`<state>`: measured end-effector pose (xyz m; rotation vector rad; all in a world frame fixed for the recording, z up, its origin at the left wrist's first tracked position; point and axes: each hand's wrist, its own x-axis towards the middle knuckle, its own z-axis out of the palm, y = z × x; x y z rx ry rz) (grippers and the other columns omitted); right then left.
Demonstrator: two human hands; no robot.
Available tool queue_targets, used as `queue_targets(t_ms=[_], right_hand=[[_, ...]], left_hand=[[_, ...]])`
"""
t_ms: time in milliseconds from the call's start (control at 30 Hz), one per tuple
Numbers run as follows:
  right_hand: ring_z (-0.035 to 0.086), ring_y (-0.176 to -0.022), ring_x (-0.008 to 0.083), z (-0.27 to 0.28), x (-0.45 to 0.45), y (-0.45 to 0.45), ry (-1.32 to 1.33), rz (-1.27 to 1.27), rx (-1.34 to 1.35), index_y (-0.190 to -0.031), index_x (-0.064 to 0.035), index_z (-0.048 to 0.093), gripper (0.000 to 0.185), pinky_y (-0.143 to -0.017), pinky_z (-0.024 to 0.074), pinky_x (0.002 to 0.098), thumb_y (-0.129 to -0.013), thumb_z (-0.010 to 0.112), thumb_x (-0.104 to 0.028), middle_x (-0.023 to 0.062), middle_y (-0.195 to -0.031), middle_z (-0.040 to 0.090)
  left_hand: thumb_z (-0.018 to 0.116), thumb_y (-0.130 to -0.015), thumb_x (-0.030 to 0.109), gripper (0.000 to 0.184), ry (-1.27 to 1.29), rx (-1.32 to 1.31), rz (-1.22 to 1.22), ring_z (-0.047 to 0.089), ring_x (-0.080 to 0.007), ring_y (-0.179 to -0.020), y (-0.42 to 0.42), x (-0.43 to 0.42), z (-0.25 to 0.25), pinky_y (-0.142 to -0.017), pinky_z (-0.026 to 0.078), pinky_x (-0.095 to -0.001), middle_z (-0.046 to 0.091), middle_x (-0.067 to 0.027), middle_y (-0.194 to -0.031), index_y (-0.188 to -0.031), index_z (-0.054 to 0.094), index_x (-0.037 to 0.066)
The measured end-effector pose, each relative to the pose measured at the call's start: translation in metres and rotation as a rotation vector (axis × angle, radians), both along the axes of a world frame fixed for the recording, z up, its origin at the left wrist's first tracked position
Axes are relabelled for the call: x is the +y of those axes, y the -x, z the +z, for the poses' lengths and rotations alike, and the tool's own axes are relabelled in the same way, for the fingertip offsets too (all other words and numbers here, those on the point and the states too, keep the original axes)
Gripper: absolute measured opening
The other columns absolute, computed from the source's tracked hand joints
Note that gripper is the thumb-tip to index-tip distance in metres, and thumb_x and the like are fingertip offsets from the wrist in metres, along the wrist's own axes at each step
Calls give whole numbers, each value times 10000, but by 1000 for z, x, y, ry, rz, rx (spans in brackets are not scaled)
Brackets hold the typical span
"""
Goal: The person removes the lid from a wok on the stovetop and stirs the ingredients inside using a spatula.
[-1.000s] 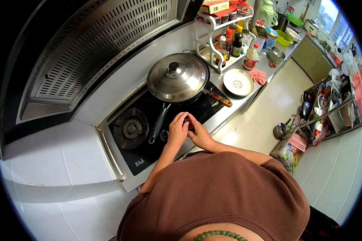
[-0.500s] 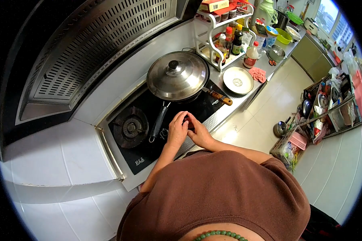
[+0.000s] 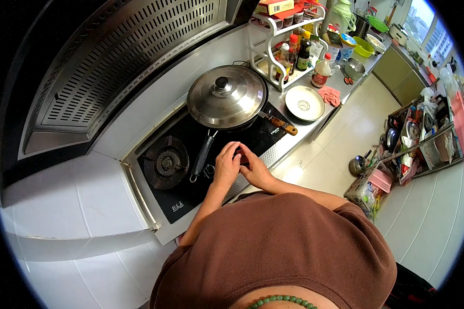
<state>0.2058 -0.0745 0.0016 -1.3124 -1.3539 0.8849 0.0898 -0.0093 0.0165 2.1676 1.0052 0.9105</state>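
My left hand [image 3: 226, 167] and my right hand [image 3: 255, 171] meet at the fingertips in front of my body, above the near edge of the black gas stove [image 3: 191, 193]. Their fingers are loosely bent and apart from the thumbs, with a gap between the palms. I see nothing held in either one. Just beyond them is a wok [image 3: 264, 92] covered by a domed steel lid [image 3: 227, 103] with a black knob. Its wooden handle [image 3: 283, 125] points right. A black handle [image 3: 203, 157] with a ring end reaches toward my left hand.
A cream plate [image 3: 304, 103] lies right of the wok, beside a pink cloth [image 3: 329, 96]. Behind them stand a white rack [image 3: 269, 49] with sauce bottles and a red-capped bottle [image 3: 321, 71]. The range hood [image 3: 123, 67] overhangs at left. A crowded shelf [image 3: 423, 136] stands behind at right.
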Motion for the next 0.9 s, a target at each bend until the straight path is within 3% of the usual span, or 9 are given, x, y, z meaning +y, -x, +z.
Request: queue_targets(t_ms=[433,533,667,833,900], right_hand=[[579,-957,223,8,4,-6,35,4,-37,-1381,-50,278,668,-775,480,306,-782,569,-1,154,-1150,519],[573,-979,319,18,13,-17,-84,-10,-169,-1325,3,340,636,-831,475,349,-741,589,-12,206,-1206,487],[494,-1088,366,40,24,-42,-201,8,-303,-1232,-16,445,526,-917,429,375,-732,608,-18,199,-1226,469],[537,-1014,361,67,46,-82,-331,-57,-564,-1065,-21,578,315,-875,451,388,-754,605,-61,169,-1099,575],[541,-995,354,82,48,-97,-256,-58,-640,-1055,-22,588,300,-855,458,392,-760,598,-70,152,-1093,583]], left_hand=[[539,-804,-6,351,7,0,4,599,-278,-955,-2,4,1,-771,513,-311,540,-145,-1194,-1155,543,19],[548,-796,-9,356,-33,15,-23,592,-285,-967,-3,14,14,-773,506,-316,541,-144,-1194,-1150,549,24],[559,-787,23,341,-121,49,-9,539,-338,-1057,-3,39,42,-926,418,-363,562,-167,-1154,-1127,573,32],[617,-738,21,351,-284,109,7,544,-337,-1022,-4,103,52,-895,438,-364,570,-157,-1122,-1087,588,24],[640,-725,32,365,-329,146,9,539,-339,-1017,-7,129,51,-893,435,-368,569,-154,-1126,-1087,593,37]])
